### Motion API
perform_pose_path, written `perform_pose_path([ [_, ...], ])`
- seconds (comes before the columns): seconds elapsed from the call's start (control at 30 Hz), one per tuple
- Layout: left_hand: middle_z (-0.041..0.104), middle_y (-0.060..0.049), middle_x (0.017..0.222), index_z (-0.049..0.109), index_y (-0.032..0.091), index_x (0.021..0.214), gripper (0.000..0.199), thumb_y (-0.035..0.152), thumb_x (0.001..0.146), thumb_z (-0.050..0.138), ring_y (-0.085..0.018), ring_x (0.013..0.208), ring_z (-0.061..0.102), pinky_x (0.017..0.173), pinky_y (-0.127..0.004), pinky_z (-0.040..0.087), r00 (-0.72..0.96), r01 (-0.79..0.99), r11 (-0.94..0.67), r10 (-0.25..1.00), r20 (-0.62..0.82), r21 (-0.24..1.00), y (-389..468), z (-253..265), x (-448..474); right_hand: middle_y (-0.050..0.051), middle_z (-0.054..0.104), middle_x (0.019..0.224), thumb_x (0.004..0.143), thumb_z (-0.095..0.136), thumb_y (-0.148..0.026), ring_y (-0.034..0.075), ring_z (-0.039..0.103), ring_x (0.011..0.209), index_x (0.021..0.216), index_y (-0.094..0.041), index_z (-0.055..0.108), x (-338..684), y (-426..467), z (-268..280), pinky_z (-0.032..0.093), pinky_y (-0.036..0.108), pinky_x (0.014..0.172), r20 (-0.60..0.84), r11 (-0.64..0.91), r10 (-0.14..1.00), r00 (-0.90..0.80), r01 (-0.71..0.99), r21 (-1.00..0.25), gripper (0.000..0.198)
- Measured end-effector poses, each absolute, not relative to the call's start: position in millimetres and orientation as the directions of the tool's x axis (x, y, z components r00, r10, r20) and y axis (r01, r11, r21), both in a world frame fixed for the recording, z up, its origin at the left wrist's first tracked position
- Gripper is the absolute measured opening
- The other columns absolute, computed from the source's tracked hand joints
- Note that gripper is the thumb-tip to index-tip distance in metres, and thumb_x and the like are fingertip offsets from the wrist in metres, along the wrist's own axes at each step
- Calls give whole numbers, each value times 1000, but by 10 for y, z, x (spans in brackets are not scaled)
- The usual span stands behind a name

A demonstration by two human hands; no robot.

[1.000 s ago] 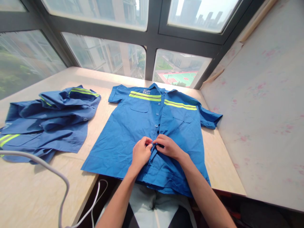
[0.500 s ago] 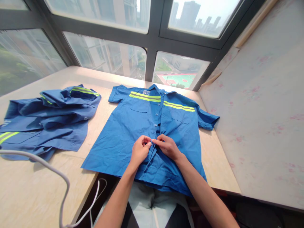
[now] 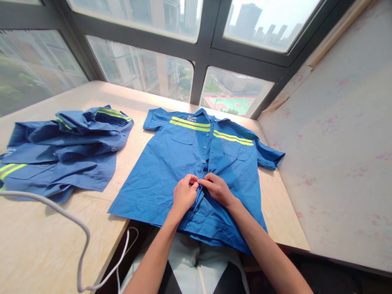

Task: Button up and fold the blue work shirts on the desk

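Observation:
A blue short-sleeved work shirt (image 3: 159, 171) with yellow reflective stripes lies spread front side up, its collar toward the window. The front placket is parted at the top, where several buttons show along its left edge. My left hand (image 3: 185, 192) pinches the placket's edge low on the shirt front. Touching it from the other side, my right hand (image 3: 218, 190) is closed on the opposite edge, its index finger and thumb at the same spot. The fingertips hide the button and buttonhole there.
A second blue shirt (image 3: 82, 159) lies crumpled on the left of the pale tabletop (image 3: 73, 224). A grey-white cable (image 3: 84, 234) loops over the front left edge. The window frame (image 3: 200, 77) borders the back, a flowered wall (image 3: 333, 163) the right.
The view has shifted slightly, so the shirts sit a little further right. Both hands stay at the same place on the placket, with only small finger movements.

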State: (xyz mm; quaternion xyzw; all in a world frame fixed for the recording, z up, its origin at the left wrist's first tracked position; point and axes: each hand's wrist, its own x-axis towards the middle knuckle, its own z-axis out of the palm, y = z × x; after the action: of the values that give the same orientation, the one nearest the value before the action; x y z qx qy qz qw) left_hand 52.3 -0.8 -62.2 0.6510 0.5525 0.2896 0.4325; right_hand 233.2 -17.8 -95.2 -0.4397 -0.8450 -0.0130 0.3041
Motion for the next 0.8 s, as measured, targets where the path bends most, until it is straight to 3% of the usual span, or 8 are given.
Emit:
perform_pose_path([
  [0.33, 67, 2, 82, 57, 23, 86, 11, 12, 83, 57, -16, 79, 63, 72, -27, 42, 267, 519, 22, 946, -186, 855, 84, -582, 495, 6, 61, 90, 104, 37, -18, 17, 52, 76, 116, -22, 67, 2309, -179, -964, 45, 27, 68, 522, 602, 723, -453, 784, -152, 33],
  [0.5, 65, 3, 77, 55, 23, 80, 10, 13, 83, 57, -16, 76, 60, 69, -27, 40, 289, 566, -11, 939, -186, 825, 103, -577, 490, 8, 62, 92, 103, 37, -17, 19, 54, 79, 115, -20, 67, 2302, -165, -974, 45, 29, 70, 481, 605, 743, -465, 773, -188, 33],
  [0.67, 67, 2, 79, 58, 22, 81, 11, 11, 83, 59, -16, 76, 62, 70, -27, 41, 263, 540, -37, 956, -127, 841, 52, -610, 510, 9, 61, 92, 101, 36, -14, 19, 54, 79, 111, -18, 67, 2288, -154, -959, 44, 30, 70, 453, 601, 755, -474, 776, -191, 32],
  [0.8, 69, 0, 83, 60, 22, 83, 8, 15, 86, 58, -18, 81, 62, 74, -29, 44, 257, 509, -154, 966, 22, 847, -39, -705, 494, 9, 60, 90, 101, 36, -13, 20, 53, 78, 107, -17, 67, 2277, -148, -954, 43, 30, 69, 466, 607, 743, -480, 776, -169, 32],
])
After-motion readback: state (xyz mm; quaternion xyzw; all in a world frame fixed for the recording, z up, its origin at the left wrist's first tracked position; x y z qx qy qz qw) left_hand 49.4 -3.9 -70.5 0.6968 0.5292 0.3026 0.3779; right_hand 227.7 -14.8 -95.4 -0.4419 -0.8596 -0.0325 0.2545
